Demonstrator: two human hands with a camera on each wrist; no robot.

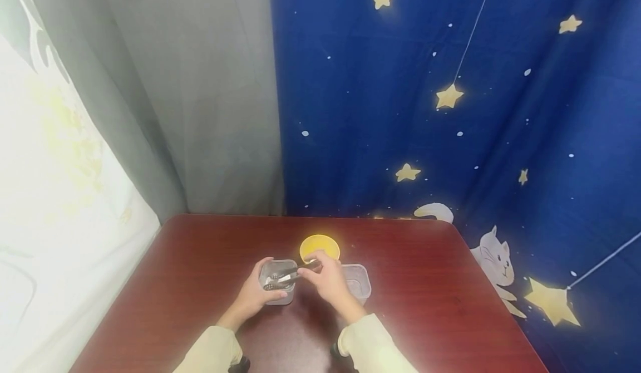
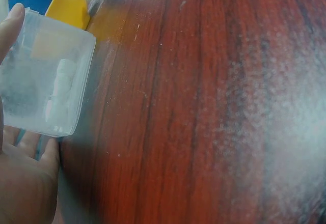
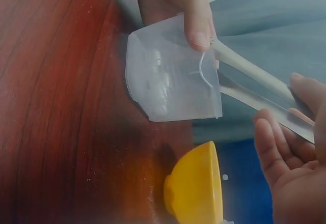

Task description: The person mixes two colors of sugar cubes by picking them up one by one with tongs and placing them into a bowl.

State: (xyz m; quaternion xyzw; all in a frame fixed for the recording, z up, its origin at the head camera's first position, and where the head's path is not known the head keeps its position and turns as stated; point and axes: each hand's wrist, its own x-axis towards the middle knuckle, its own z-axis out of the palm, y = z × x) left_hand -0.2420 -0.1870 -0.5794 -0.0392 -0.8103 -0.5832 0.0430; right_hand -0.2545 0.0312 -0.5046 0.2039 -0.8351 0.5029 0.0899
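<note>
Trainee: Why was the clear container point(image 3: 173, 86) gripped at its walls?

Instructor: Probably for stability. The left hand point(image 1: 252, 292) set its thumb on the near side and its fingers around the far side, which left the open top accessible to the tongs point(image 3: 252, 70).

Trainee: How were the tongs supported?

Instructor: The right hand point(image 1: 328, 281) pinched them between thumb and fingers. The 2 arms stood apart, and the tips sat within the container's mouth. Whether the tips held anything, I could not tell.

Trainee: Where did the container lie relative to the fingers?

Instructor: Between the left thumb and fingers, to the left of the right fingertips and apart from them.

Trainee: And the surrounding items?

Instructor: A yellow bowl point(image 1: 320, 244) stood on the table point(image 1: 425, 306) just beyond the right hand. A 2nd container point(image 1: 358, 284), partly hidden, stood on that hand's outer side. Both were presumably placed for easy reach.
</note>
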